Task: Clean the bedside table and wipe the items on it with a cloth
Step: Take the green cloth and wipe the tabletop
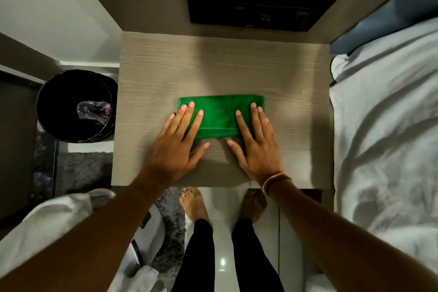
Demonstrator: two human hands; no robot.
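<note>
A green cloth (pixel 219 115), folded into a flat rectangle, lies on the light wooden bedside table (pixel 213 66), near its front edge. My left hand (pixel 180 144) rests flat on the cloth's left end, fingers spread. My right hand (pixel 254 142) lies flat on the cloth's right end, fingers spread, thumb on the bare wood. Neither hand grips the cloth; both press down on it. No other items stand on the tabletop.
A black switch panel (pixel 258 7) is fixed to the wall behind the table. A black bin (pixel 75 104) with plastic waste stands at the left. A bed with white sheets (pixel 384 125) borders the right side. White fabric (pixel 47 227) lies at lower left.
</note>
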